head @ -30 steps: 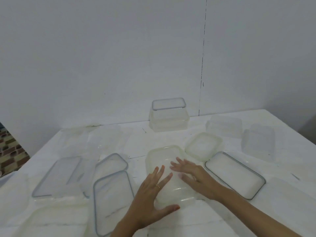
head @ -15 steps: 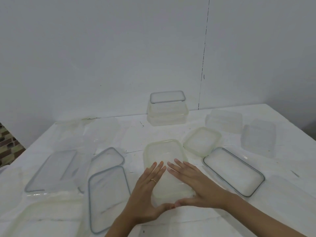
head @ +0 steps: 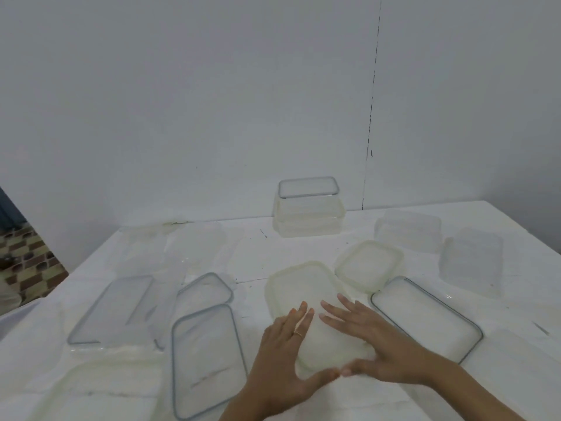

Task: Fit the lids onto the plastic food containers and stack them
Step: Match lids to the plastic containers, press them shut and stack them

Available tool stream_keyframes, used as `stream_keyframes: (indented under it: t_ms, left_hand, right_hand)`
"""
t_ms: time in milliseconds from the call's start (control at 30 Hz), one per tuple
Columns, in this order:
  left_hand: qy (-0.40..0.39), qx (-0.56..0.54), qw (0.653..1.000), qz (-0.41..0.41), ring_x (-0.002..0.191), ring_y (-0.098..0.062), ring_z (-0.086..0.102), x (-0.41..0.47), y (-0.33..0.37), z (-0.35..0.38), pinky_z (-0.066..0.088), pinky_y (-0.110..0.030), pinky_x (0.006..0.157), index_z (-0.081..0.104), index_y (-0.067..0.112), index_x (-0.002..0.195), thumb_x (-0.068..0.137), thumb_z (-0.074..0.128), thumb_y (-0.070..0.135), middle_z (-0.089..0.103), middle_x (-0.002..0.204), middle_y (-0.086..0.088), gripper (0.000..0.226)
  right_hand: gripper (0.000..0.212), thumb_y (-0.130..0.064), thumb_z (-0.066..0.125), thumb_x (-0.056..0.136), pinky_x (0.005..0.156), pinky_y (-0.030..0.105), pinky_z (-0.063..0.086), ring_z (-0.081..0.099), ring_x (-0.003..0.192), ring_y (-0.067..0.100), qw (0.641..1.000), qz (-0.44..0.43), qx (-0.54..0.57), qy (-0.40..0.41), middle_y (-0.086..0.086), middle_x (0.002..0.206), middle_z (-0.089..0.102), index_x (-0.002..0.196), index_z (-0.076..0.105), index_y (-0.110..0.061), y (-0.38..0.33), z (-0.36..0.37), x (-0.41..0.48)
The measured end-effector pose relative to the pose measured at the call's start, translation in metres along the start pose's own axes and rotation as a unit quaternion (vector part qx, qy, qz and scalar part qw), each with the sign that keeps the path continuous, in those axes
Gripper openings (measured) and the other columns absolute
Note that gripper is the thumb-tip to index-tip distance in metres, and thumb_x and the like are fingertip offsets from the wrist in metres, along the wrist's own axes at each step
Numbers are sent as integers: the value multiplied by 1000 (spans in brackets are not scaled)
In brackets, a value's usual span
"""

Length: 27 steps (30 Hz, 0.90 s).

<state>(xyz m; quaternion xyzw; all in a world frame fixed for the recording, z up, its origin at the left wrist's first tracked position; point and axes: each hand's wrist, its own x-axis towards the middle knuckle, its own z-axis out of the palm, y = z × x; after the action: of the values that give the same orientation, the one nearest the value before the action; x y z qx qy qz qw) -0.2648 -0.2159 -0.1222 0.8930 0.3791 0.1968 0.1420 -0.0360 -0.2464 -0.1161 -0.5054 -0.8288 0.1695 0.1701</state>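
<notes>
Pressing lid [head: 306,299] w/ both hands (long axis runs near-far).

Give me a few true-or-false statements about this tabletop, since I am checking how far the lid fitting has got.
1. Both hands, left hand and right hand, lie flat on the cloudy rectangular plastic lid at the centre. True.
2. The left hand wears a ring. True.
3. The stack of clear plastic containers by the wall has no lid on top. False: a grey-rimmed lid sits on it.
4. The grey-rimmed clear lid lies left of the hands. False: it lies to their right.
</notes>
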Motion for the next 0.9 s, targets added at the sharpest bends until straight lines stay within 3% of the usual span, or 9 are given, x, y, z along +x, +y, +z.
stream_keyframes:
  t_ms: [67,133,200,267,367,400,467,700,900]
  left_hand:
    - [10,-57,998,-1,128,14,22,11,4,-7,15,-15,107,38,43,139,71,28,87,30,141,32,82]
    - [58,-115,992,-9,110,11,43,24,-1,-13,29,-17,95,64,39,113,77,44,75,55,114,28,54]
    - [174,-101,979,-37,105,3,51,40,-16,-10,36,-25,93,69,28,106,81,54,55,62,108,17,40]
    - [224,-100,961,-129,116,-15,52,57,-34,-9,35,-31,102,63,16,119,84,56,46,60,121,0,47]
    - [128,-261,907,-306,127,-23,46,76,-42,-17,34,-34,108,46,14,137,89,62,36,49,138,-8,54]
    - [90,-310,887,-329,125,-22,47,81,-43,-17,37,-33,104,45,16,137,89,62,38,50,137,-7,55]
    - [57,-347,872,-340,117,-20,53,87,-40,-13,41,-30,96,52,17,132,88,61,41,56,130,-5,50]
    - [122,-360,847,-371,94,-22,58,92,-29,-4,41,-29,79,66,12,108,89,63,29,66,105,-7,26]
    - [174,-362,839,-367,97,-25,60,96,-20,-20,47,-37,88,68,12,105,85,68,32,67,103,-6,29]
  right_hand:
    - [73,-58,60,82,117,24,-1,-11,144,-3,999,19,37,-9,-32,154,1,143,22,-50,7,-9,-12]
    - [70,-45,64,84,116,19,3,-7,143,-6,997,45,63,2,-33,153,6,139,24,-58,16,-16,-25]
    - [74,-26,66,86,116,15,7,-2,142,-10,992,93,75,38,-30,152,11,136,25,-62,19,-18,-36]
    - [75,-8,62,88,118,23,16,14,143,0,971,165,93,144,-20,152,18,138,28,-52,13,-8,-40]
    - [54,-6,58,91,105,27,34,45,127,20,854,330,234,328,4,143,43,139,38,-21,-9,8,-38]
    - [51,-11,57,93,99,23,34,47,125,21,812,373,297,336,8,142,45,140,40,-14,-17,10,-35]
    - [52,-17,55,94,101,24,31,43,130,20,776,409,354,325,9,144,41,143,37,-9,-27,14,-29]
    - [70,-24,57,93,109,26,29,39,135,18,757,424,394,302,5,150,36,150,18,-14,-50,13,-13]
    - [57,-14,62,88,85,17,38,55,108,11,764,397,394,321,-2,130,56,141,40,-18,-42,-23,-13]
